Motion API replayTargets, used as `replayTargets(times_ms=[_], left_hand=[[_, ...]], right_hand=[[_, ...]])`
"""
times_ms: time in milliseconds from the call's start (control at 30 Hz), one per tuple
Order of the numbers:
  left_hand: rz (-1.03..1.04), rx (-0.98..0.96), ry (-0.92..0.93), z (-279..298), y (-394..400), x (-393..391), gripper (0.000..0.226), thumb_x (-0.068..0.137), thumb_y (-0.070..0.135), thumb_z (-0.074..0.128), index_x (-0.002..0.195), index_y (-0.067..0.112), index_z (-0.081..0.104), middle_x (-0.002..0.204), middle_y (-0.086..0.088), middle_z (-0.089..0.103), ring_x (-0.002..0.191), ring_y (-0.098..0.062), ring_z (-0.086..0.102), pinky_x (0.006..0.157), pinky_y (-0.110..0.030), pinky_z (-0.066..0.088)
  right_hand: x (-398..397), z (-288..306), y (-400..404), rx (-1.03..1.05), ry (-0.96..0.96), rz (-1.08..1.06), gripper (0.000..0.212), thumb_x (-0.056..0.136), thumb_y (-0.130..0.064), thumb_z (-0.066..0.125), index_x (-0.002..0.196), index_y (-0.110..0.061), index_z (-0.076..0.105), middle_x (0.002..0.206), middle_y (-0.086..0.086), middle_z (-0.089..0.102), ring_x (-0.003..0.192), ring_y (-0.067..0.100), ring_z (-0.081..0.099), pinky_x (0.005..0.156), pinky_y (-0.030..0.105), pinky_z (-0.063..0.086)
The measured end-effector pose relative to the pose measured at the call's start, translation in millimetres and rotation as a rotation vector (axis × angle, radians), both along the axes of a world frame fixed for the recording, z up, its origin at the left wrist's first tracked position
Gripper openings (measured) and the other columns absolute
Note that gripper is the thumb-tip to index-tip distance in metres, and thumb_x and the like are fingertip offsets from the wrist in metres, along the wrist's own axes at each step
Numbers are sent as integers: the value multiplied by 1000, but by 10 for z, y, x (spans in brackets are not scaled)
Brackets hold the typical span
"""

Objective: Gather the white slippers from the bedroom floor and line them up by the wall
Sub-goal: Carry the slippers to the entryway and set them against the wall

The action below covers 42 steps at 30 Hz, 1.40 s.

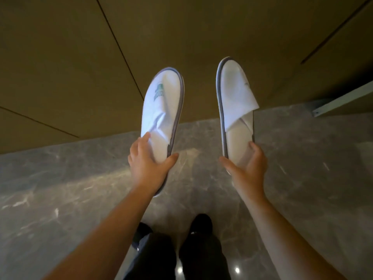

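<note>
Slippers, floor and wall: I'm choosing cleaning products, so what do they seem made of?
Left slipper and right slipper: thin white cloth, matte, creased and folded at the upper, with a grey edge trim; probably disposable fabric. Floor: grey veined stone or stone-look tile, polished, since it mirrors lights. Wall: flat brown panels with thin dark seams, matte; wood or laminate, unclear.

Left hand [148,165] grips the heel of one white slipper [161,110]; right hand [247,171] grips the other slipper [235,110], both toes toward the brown wall [70,57], above the grey marble floor [60,188].
</note>
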<state>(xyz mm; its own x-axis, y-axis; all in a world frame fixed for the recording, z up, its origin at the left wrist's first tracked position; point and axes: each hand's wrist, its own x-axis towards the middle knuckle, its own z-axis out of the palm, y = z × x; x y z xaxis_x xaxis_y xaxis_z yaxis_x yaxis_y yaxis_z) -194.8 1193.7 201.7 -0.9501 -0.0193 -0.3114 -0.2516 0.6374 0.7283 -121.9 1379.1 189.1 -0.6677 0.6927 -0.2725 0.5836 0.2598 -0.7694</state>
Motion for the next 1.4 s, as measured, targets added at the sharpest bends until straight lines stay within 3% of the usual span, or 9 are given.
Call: replayTargets(times_ms=[200,400,600,833,900,1000,1067,1233,1400], left_hand=[[-10,47,-28,-1789,-10,-1,82,64,29,75,132,20,31,140,-10,32,127,-26,32,99,-35,30],[-23,71,-61,-3690,64,-89,79,66,28,74,132,20,31,140,-11,34,127,-30,33,106,-48,32],[-94,63,-37,-4909,266,-137,81,64,26,76,132,18,33,139,-13,37,127,-29,34,106,-45,31],[-168,73,-15,-5245,500,-193,85,64,29,75,134,21,28,140,-11,32,127,-28,32,103,-45,34],[-175,67,-2,-5192,489,-162,85,63,31,74,134,21,27,140,-11,32,127,-28,31,101,-43,33],[-230,28,26,-5127,450,-138,87,63,32,74,134,18,27,141,-14,29,129,-29,27,104,-41,28],[-279,-7,17,-5116,408,-150,86,64,32,74,134,16,27,143,-14,25,132,-29,22,106,-37,23],[-363,-10,-45,-5105,130,-248,86,67,27,74,136,19,23,148,-7,18,135,-24,19,109,-37,24],[-407,-22,-52,-5186,-378,-381,79,70,20,72,134,22,26,145,-5,30,128,-21,35,103,-29,31]], right_hand=[[8,-1848,24,-10,-41,-9,89,55,-35,80,128,-22,32,135,9,36,123,28,36,98,53,41],[-31,-3728,171,28,-63,-118,85,54,-31,81,125,-14,38,131,14,42,120,31,37,97,43,38],[-214,-4902,381,167,-133,-180,83,56,-36,79,124,-10,40,127,17,49,117,35,44,98,54,39],[-354,-5229,362,147,-203,-93,74,74,-38,66,132,-10,30,140,19,33,127,34,33,105,51,32],[-355,-5098,182,-83,-62,-27,57,79,-33,62,127,-13,38,132,9,43,118,21,43,97,35,43],[-423,-4912,-125,-481,73,58,30,83,-28,57,111,-23,47,103,-9,55,91,4,55,72,11,47],[-508,-4900,-281,-559,115,111,23,84,-21,57,105,-23,48,92,-12,57,84,2,57,69,13,50],[-739,-4917,-524,-512,125,91,38,80,3,53,111,-17,45,89,-3,56,78,5,55,70,20,48],[-888,-5165,-752,-433,39,157,34,80,-8,56,109,-22,46,99,-3,58,92,16,58,78,32,49]])
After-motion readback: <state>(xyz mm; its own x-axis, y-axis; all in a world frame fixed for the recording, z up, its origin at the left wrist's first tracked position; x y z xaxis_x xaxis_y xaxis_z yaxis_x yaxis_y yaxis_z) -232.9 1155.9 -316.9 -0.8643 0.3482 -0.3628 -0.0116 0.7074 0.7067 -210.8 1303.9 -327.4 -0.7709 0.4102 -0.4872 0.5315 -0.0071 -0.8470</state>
